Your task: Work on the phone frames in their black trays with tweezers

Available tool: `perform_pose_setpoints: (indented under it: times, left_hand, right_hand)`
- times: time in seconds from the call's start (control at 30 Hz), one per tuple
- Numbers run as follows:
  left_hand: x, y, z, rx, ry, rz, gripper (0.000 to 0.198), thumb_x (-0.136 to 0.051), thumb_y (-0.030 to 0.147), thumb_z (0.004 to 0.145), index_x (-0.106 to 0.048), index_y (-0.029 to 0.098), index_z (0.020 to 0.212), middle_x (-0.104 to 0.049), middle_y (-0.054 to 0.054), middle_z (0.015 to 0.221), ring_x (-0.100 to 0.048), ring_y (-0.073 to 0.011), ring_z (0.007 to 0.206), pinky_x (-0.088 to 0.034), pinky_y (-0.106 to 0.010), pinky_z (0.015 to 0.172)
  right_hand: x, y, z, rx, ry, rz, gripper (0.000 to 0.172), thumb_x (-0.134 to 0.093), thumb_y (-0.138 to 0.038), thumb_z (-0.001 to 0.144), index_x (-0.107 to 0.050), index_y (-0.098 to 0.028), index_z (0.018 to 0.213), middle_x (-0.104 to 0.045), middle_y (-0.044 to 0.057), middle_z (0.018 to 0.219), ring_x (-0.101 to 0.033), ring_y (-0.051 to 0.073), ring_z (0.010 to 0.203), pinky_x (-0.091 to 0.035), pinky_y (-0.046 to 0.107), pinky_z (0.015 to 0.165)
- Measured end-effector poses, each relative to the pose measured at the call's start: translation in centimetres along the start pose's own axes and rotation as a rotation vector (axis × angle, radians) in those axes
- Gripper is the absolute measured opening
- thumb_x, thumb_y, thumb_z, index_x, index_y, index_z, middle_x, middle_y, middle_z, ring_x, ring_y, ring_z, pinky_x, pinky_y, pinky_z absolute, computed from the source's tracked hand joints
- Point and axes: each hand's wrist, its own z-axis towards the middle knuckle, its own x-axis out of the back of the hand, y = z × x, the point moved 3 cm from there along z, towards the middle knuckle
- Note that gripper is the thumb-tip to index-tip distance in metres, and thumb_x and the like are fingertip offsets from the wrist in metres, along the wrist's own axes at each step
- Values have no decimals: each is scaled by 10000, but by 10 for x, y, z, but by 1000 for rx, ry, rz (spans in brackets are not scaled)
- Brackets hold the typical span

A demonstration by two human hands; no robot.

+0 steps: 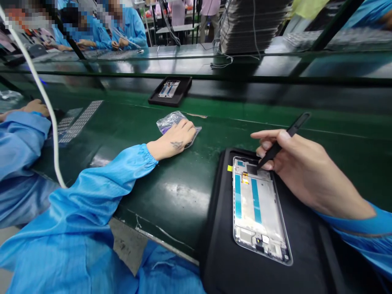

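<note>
My left hand (176, 139) lies over a small clear plastic bag (168, 121) with something purple inside. Its fingers curl down onto the bag, and the fingertips are partly hidden. In my right hand (301, 165) a slim black pointed tool (292, 127) is pinched between thumb and fingers, with the index finger stretched out. The tool's tip touches or hovers just above the upper part of a silver phone frame (269, 200) with blue strips. This frame sits in a black holder tray (216, 228), with a yellow tab at its upper left edge.
Further back stands another black tray (187, 86) with a similar phone frame (169, 88). To the left, strips of small parts (84, 120) lie near a co-worker's hand (36, 107). A white cable (50, 94) hangs at left. Stacked trays (251, 24) and people are beyond the bench.
</note>
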Motion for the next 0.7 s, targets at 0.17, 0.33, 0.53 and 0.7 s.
perform_pose_setpoints:
  times: [0.17, 0.33, 0.53, 0.7]
  left_hand:
    - [10, 0, -3, -50, 11, 73, 243, -370, 89, 967, -534, 91, 1146, -525, -178, 1278, -451, -285, 1215, -405, -424, 1034]
    - [26, 10, -7, -143, 67, 98, 299, -271, 79, 993, -546, 92, 1108, -580, -181, 1196, -490, -295, 1173, -416, -428, 968]
    - [32, 32, -10, -72, 220, -404, 191, -382, 123, 984, -566, 158, 947, -596, -66, 904, -546, -180, 849, -435, -326, 800]
    - [19, 67, -6, 234, 108, -1392, 157, -637, 299, 914, -637, 145, 948, -652, -34, 848, -617, -125, 765, -482, -257, 726]
  right_hand:
    - [2, 2, 1, 11, 3, -15, 287, -748, -487, 839, -782, -216, 928, -531, 54, 794, -482, 116, 657, -419, 187, 477]
    - [2, 2, 1, 17, 6, -45, 277, -727, -483, 847, -778, -225, 933, -535, 59, 812, -493, 135, 677, -409, 213, 490]
    - [1, 0, 1, 29, 14, -37, 314, -746, -500, 827, -773, -210, 943, -547, 60, 796, -524, 140, 678, -442, 211, 495]
    - [0, -5, -7, 107, 48, -79, 405, -781, -578, 813, -734, -177, 850, -587, 52, 770, -603, 151, 654, -585, 264, 616]
